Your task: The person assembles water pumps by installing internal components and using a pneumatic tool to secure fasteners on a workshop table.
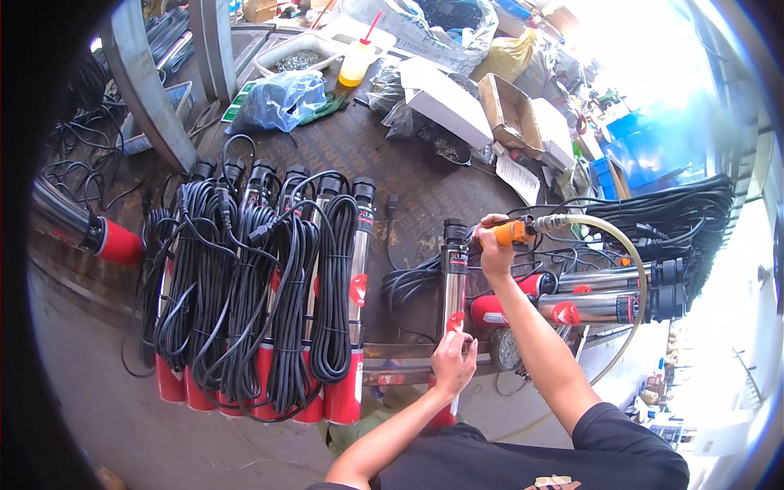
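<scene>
In front of me a slim steel submersible pump (454,282), with a black top and red lower end, points away from me over the table's near edge. My left hand (454,363) is closed around its lower part, beside a red label. Closed on an orange air tool (513,233), my right hand (495,251) is by the black top of the same pump. A pale hose (627,245) runs from the tool's back and curves down to the right. The tool's tip is hidden by my fingers.
Several similar pumps (359,278) lie side by side on the left, with coiled black cables (278,302) on them. More pumps (588,306) lie to the right near a cable pile (686,212). Boxes (510,114), a bag (282,102) and a yellow bottle (354,65) stand behind.
</scene>
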The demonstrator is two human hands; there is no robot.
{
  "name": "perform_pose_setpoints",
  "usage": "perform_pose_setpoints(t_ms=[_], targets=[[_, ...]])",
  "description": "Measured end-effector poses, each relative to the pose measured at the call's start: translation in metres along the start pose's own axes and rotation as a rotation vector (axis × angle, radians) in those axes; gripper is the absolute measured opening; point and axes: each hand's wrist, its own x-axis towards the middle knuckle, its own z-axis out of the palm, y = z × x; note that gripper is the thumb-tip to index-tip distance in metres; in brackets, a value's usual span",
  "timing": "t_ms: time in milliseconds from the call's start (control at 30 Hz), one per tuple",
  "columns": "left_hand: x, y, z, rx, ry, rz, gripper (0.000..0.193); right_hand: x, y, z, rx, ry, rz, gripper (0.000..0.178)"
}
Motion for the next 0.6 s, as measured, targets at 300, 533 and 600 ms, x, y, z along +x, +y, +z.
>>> perform_pose_setpoints(t_ms=[300, 533, 600], targets=[[-0.010, 0.028, -0.036, -0.059, 0.076, -0.078, 0.020, 0.001, -0.004, 0.014, -0.010, 0.017, -0.061, 0.016], [0.020, 0.182, -0.174, -0.276, 0.427, 0.446, 0.012, 0.007, -0.002, -0.008, -0.259, 0.056, -0.167, 0.023], [0.007, 0.265, -0.215, -0.554, 0.390, 0.774, 0.006, -0.006, -0.026, 0.008, -0.226, 0.144, -0.183, 0.021]])
